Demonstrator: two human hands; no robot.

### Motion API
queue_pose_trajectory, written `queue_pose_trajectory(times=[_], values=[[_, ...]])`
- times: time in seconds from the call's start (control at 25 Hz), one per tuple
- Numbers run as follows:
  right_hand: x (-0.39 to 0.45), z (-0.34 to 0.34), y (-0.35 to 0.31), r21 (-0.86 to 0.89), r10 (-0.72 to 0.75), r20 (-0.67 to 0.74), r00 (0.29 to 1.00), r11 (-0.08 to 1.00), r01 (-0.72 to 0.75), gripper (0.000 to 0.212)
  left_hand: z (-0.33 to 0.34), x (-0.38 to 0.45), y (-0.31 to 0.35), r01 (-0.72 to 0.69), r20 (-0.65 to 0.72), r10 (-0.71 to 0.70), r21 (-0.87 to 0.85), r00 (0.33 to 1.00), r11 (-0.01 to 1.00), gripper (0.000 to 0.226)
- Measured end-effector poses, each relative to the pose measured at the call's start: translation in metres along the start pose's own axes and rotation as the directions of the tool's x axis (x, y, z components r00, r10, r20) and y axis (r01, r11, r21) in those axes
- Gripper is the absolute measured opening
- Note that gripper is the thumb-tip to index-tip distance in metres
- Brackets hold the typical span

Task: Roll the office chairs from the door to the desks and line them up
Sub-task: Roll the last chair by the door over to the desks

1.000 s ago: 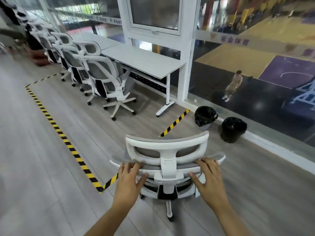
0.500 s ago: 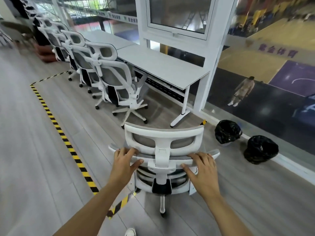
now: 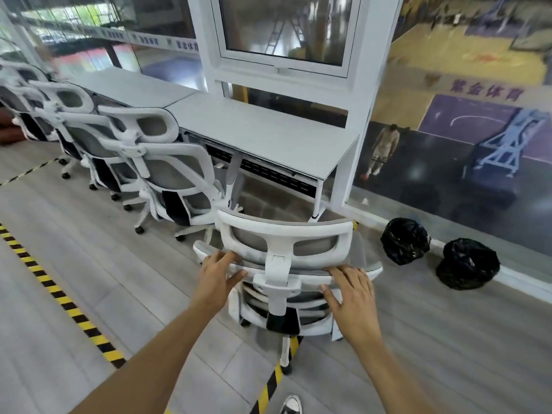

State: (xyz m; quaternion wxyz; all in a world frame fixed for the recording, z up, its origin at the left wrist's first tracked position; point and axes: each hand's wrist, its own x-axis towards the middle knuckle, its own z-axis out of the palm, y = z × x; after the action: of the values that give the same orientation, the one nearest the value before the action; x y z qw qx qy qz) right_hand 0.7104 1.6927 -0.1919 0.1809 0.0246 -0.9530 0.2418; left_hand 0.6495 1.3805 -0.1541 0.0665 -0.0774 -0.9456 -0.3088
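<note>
1. Fingers [image 3: 348, 271] of the right hand [image 3: 355, 297]: laid over the top edge of the backrest, gently bent, thumb underneath on the near side, holding the rail. Fingers of the left hand [image 3: 216, 274]: likewise laid on the rail left of the centre spine, thumb spread toward the spine. Both hands hold the same chair; neither is free.
2. Worktop [image 3: 257, 130]: long pale grey run of desks along the window wall, white legs. Its near end stands just beyond the held chair.
3. Row of parked chairs [image 3: 89, 138]: white frames, grey mesh, backs toward the camera, lined along the worktop and receding left. The nearest parked chair [image 3: 170, 171] stands just left of and beyond the held one.
4. Office chair [image 3: 286, 255], held: white plastic frame, grey mesh back, curved headrest with two openings, black block low on the spine, castor base partly hidden beneath. It straddles the yellow-and-black floor tape [image 3: 268, 383], facing the worktop's end.
5. Step, as judged: final approach, this chair being brought to the open place at the row's near end. The next move calls for a short push forward, backrest squared with its neighbour and castors kept clear of the neighbour's base.
6. Two black bin bags [image 3: 467, 262]: on the floor to the right, apart from the chair.
</note>
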Motion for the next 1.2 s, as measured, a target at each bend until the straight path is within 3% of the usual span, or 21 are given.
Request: queue_pose_trajectory(times=[0.32, 0.48, 0.76, 0.96, 1.2], values=[[0.133, 0.079, -0.023, -0.034, 0.088, -0.075, 0.993, 0.995, -0.091, 0.038, -0.009, 0.171, -0.059, -0.018, 0.122, 0.017, 0.007, 0.992, 1.000, 0.021], [0.179, 0.100, -0.038, -0.048, 0.172, -0.050, 0.984, 0.983, -0.175, 0.036, -0.014, 0.221, -0.077, -0.016, 0.215, 0.001, 0.066, 0.977, 0.998, 0.036], [0.201, 0.114, -0.080, -0.018, 0.300, -0.123, 0.946, 0.952, -0.305, 0.034, -0.048, 0.233, -0.108, -0.256, 0.382, 0.165, 0.202, 0.909, 0.945, 0.060], [0.207, 0.134, -0.187, -0.017, 0.261, -0.293, 0.920, 0.961, -0.278, 0.029, -0.114, 0.199, -0.163, -0.292, 0.309, 0.224, 0.197, 0.924, 0.936, 0.046], [0.220, 0.224, -0.348, 0.029, 0.125, -0.140, 0.982, 0.992, -0.123, 0.031, -0.215, 0.161, -0.270, -0.265, 0.171, 0.234, 0.193, 0.957, 0.945, 0.035]])
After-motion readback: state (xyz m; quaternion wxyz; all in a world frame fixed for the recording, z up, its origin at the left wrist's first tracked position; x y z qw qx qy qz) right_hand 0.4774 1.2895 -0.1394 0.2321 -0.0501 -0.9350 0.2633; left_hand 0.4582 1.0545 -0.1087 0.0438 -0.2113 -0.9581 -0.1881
